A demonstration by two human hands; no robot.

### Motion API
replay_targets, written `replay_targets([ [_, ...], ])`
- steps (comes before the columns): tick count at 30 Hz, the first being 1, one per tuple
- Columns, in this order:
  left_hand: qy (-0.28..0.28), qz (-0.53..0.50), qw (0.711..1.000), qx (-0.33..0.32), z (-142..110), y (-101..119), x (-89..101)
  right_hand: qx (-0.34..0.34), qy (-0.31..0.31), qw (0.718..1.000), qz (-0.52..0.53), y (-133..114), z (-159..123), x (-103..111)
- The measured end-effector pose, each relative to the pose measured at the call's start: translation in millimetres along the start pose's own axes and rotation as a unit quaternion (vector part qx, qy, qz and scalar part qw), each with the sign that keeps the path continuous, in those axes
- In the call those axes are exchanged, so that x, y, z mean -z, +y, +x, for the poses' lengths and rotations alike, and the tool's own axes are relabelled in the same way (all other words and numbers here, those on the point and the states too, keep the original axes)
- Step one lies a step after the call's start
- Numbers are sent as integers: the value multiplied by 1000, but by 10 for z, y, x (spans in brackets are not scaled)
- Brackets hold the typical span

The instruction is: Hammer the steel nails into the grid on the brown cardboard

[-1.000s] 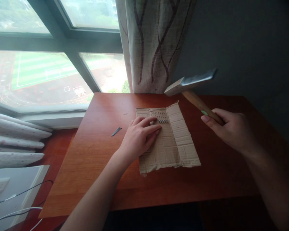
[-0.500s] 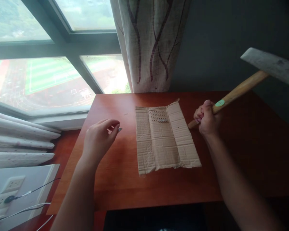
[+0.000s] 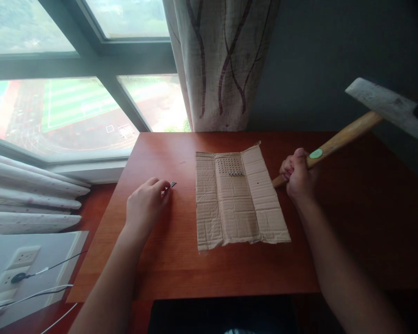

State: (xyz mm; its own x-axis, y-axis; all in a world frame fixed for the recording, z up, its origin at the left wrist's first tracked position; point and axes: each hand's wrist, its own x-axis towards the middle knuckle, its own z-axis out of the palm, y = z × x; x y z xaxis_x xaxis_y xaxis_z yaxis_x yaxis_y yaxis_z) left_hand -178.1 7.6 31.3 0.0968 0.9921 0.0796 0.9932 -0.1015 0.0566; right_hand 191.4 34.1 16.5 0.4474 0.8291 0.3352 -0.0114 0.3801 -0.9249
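Note:
My left hand (image 3: pixel 148 202) is low over the tabletop, its thumb and fingers pinched together at a small bunch of nails (image 3: pixel 173 184). The nails are thin and dark, and the fingers partly hide them. A hammer (image 3: pixel 348 134) with a wooden handle and a green sticker is in my right hand (image 3: pixel 299 175), wrapped round the lower handle. Its grey head is raised at the far right. Between my hands lies a creased piece of cardboard (image 3: pixel 238 208). Rows of small dark dots cover its upper middle, with a row of short metal nails (image 3: pixel 235 174) standing below them.
All this is on a reddish-brown wooden table (image 3: pixel 174 273). Behind it are a window (image 3: pixel 101 60), a patterned curtain (image 3: pixel 226 65) and a dark wall. Wall sockets with cables (image 3: pixel 19 277) are at lower left. Something black is below the table's front edge.
My left hand has come down and its fingers have closed at the nails. The hammer has dipped slightly, still in my right hand. The cardboard stays in place.

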Motion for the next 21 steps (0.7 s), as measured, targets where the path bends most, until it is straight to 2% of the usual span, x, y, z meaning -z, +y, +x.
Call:
replay_targets([
  [7,-2,43,999,-4,3,78,-23,-14,-30,999,1,35,-31,42],
  [14,5,82,997,-1,0,140,-22,-24,-17,999,-31,70,-64,18],
  [21,-4,76,997,-7,-4,148,2,-22,-19,999,-32,63,-77,19],
])
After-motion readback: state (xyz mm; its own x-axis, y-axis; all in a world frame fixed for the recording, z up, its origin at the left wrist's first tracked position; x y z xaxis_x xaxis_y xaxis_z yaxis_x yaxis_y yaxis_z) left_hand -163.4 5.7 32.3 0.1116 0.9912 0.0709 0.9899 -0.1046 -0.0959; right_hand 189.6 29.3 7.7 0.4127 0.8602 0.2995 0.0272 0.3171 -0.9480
